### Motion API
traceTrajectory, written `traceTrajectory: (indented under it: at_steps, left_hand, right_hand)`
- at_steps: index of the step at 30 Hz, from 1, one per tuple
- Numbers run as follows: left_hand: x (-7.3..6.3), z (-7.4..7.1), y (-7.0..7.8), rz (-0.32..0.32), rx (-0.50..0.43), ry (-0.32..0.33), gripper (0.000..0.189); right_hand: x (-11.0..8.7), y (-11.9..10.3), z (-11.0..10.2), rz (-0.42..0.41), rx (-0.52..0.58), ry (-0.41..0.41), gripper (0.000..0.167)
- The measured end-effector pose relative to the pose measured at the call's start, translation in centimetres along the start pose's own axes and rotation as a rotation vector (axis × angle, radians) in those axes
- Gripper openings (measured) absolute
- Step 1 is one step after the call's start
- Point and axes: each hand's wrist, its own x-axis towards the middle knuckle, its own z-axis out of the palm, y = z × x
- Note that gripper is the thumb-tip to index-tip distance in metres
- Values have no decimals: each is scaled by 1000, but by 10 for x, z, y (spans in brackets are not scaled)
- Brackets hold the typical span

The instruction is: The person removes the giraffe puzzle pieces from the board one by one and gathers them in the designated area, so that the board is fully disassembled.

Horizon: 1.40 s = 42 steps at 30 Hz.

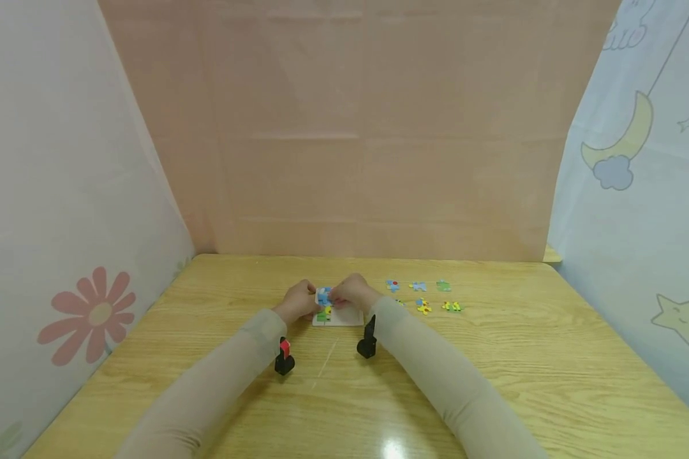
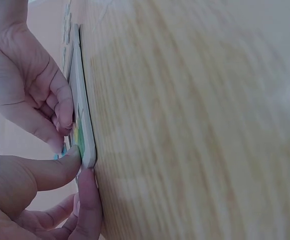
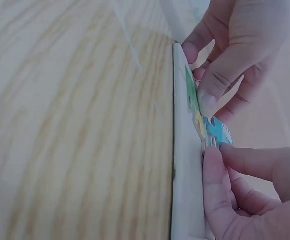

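A white puzzle board (image 1: 349,317) lies on the table with a green and yellow puzzle piece (image 1: 324,313) on its left side. At the board's left edge, my left hand (image 1: 298,301) pinches a corner, thumb (image 2: 65,167) on top and a finger along the rim. My right hand (image 1: 353,292) reaches over the board and pinches a blue puzzle piece (image 3: 218,131) between thumb and finger. In the right wrist view that piece is tilted above the board, touching or close beside the yellow part; the fingers hide some of it.
To the right of the board, loose puzzle pieces lie in two rows, among them a blue one with a red spot (image 1: 393,285), a green one (image 1: 443,285) and a yellow one (image 1: 452,306). A tan backdrop (image 1: 356,159) stands behind the wooden table (image 1: 522,357).
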Motion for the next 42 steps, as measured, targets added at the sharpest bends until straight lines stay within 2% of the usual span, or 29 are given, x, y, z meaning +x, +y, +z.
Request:
traceTrajectory:
  at_steps: [6, 11, 17, 21, 24, 27, 31, 37, 42]
  left_hand:
    - [-1, -2, 0, 9, -27, -9, 43]
    - [-1, -2, 0, 3, -36, -19, 43]
    - [-2, -1, 2, -3, -39, -19, 43]
    - [-3, -1, 3, 10, -41, -32, 43]
    - [-2, -1, 3, 2, -29, -33, 44]
    - [0, -1, 2, -15, -17, -25, 45]
    - [3, 0, 3, -27, -10, -26, 47]
    - [3, 1, 2, -3, 8, -27, 46]
    - [3, 2, 0, 12, -12, -24, 46]
  right_hand:
    - [0, 0, -7, 40, 88, -77, 23]
    - [-8, -1, -15, 46, 132, -122, 24]
    - [-17, 0, -29, 46, 212, -94, 23]
    - [-22, 0, -38, 30, 236, -80, 32]
    - [-27, 0, -46, 18, 243, -103, 46]
    - [-32, 1, -54, 4, 247, -135, 53]
    - [-39, 4, -65, -13, 233, -146, 46]
    - [-52, 11, -82, -21, 207, -157, 42]
    - [-63, 21, -96, -26, 195, -193, 40]
